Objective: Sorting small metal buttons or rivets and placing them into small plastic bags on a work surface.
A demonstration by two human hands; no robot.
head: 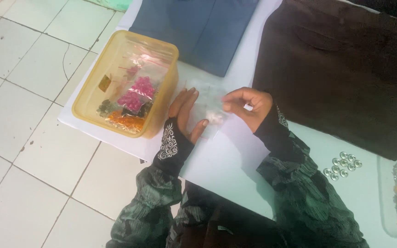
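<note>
From the head view, I hold a small clear plastic bag (209,111) between my two hands, just above the white table (226,160). My left hand (185,115) lies flat under the bag with open fingers, the thumb touching its lower edge. My right hand (249,106) pinches the right edge of the bag between thumb and fingertips. Inside the bag I see something small and pale (too blurred to tell what).

Just beside my left hand stands a yellow plastic box (93,98), rectangular and without lid. It holds several small clear bags: pink beads (136,94) in the middle, orange beads (126,121) near the front wall.

Behind lie a folded blue cloth (203,27) and a dark brown cloth (341,69). At the right, well apart, a group of small silver rings (342,165) lies on the table.
</note>
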